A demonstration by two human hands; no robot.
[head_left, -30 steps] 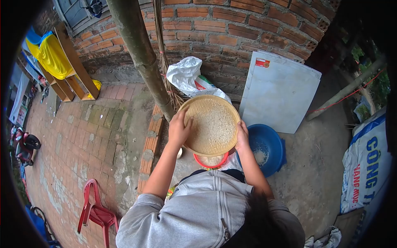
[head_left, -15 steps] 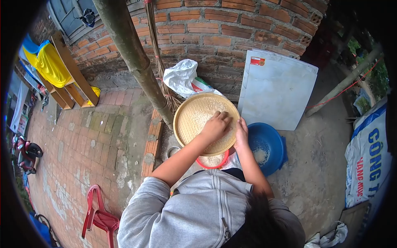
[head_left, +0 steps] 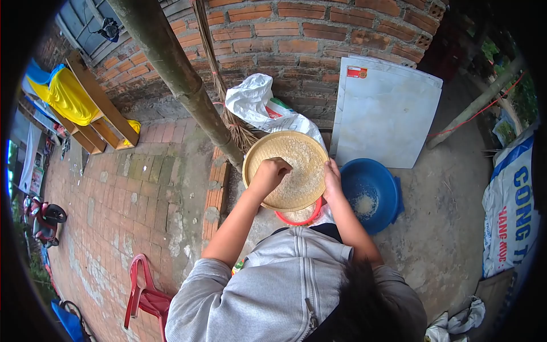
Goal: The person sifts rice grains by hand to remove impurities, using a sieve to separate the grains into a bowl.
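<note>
A round woven bamboo tray (head_left: 261, 149) with pale, rice-like grains (head_left: 299, 165) spread over it is held in front of my body. My right hand (head_left: 332, 178) grips its right rim, thumb on top. Over the tray's left part, my left hand (head_left: 270, 174) is closed with fingertips pinched together; whatever is between them is too small to make out. Partly hidden under the tray's near edge, a red basin (head_left: 317, 213) holds more grains. To its right stands a blue basin (head_left: 392, 196) with some pale grains at the bottom.
A bamboo post (head_left: 188, 85) rises at the left beside a low row of bricks (head_left: 213, 196). White sacking (head_left: 250, 102) and pale panels (head_left: 387, 114) lean by the brick wall (head_left: 285, 28). A red plastic chair (head_left: 149, 296) stands lower left; a printed sack (head_left: 507, 211) lies right.
My left hand has drawn back from the tray's right side to its left part, and its fingers have closed into a pinch. My right hand still holds the rim.
</note>
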